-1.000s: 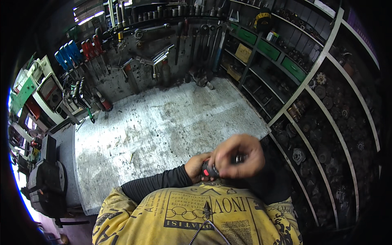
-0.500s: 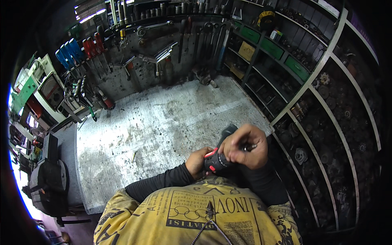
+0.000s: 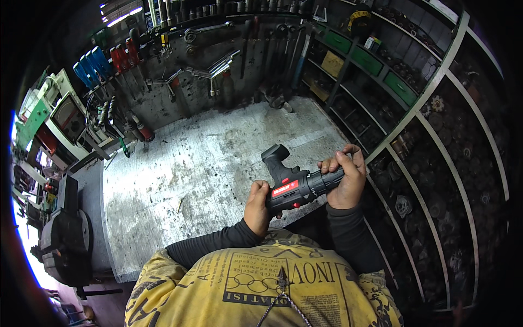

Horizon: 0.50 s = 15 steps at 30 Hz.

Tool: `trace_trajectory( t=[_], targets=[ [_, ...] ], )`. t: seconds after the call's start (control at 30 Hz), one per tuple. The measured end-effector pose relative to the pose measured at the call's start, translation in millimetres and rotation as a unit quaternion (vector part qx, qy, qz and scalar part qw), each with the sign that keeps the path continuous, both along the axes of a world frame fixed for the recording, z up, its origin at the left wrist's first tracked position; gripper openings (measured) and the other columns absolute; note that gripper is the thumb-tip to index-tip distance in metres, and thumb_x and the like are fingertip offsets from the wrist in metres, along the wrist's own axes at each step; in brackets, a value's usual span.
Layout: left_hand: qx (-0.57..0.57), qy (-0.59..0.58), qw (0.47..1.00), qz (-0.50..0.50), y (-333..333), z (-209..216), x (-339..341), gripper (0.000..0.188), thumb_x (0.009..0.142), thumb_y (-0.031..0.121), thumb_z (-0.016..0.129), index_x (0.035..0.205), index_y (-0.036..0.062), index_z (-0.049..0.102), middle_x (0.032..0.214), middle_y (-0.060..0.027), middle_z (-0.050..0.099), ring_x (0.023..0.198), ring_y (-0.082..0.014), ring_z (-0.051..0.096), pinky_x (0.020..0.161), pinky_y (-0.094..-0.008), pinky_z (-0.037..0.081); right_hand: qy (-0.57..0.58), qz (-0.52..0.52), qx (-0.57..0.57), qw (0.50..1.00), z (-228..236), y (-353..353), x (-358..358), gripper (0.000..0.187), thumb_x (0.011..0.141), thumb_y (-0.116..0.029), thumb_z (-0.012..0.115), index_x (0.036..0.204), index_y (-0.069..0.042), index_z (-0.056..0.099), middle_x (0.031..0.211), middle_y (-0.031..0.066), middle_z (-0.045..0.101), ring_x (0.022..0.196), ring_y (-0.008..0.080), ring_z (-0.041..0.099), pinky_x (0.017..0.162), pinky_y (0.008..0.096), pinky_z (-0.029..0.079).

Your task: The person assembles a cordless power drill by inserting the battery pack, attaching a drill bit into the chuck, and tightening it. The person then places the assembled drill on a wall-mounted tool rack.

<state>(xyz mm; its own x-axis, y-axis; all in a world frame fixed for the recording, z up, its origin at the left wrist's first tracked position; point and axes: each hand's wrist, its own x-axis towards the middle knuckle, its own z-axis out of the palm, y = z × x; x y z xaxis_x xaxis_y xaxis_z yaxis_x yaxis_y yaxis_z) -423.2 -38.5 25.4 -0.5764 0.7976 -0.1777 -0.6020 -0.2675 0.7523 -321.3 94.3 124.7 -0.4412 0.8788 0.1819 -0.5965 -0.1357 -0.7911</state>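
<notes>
A black cordless drill with a red label lies sideways between my two hands, above the near right part of the workbench. Its handle points up and away from me, and its chuck end points right. My left hand grips the rear of the drill body, thumb on top. Around the chuck at the front, my right hand is closed, with the fingers curled and the palm partly turned up. Whether a bit sits in the chuck is hidden by the right hand.
The worn metal workbench has a tiny yellowish piece on it. Blue-handled screwdrivers and wrenches hang behind. Shelves of metal parts stand close on the right; a black backpack is at left.
The drill has turned and come away from my body, so its handle and label now show. My right hand has moved from above the drill to its chuck end.
</notes>
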Motion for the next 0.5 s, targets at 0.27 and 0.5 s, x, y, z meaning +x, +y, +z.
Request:
trace_trajectory(
  t=[0.27, 0.5],
  targets=[
    [0.028, 0.069, 0.990, -0.117, -11.2, 13.0, -4.9, 0.034, 0.096, 0.031, 0.053, 0.117, 0.0102, 0.036, 0.092, -0.0099, 0.058, 0.070, -0.0172, 0.062, 0.049, -0.0279, 0.049, 0.021, 0.011, -0.056, 0.998, -8.1, 18.7, 8.8, 0.014, 0.086, -0.006, 0.057, 0.097, -0.011, 0.050, 0.066, 0.0051, 0.053, 0.062, 0.0182, 0.055, 0.078, 0.0435, 0.051],
    [-0.001, 0.132, 0.976, -0.172, -10.3, 15.5, -2.3, 0.054, 0.088, 0.021, 0.069, 0.126, 0.0090, 0.032, 0.093, -0.0079, 0.057, 0.070, -0.0122, 0.058, 0.052, -0.0250, 0.048, 0.028, 0.022, -0.058, 0.998, 0.6, 18.8, 12.6, 0.017, 0.083, -0.003, 0.053, 0.100, -0.007, 0.050, 0.075, 0.0079, 0.055, 0.071, 0.0212, 0.058, 0.080, 0.0434, 0.051]
  ],
)
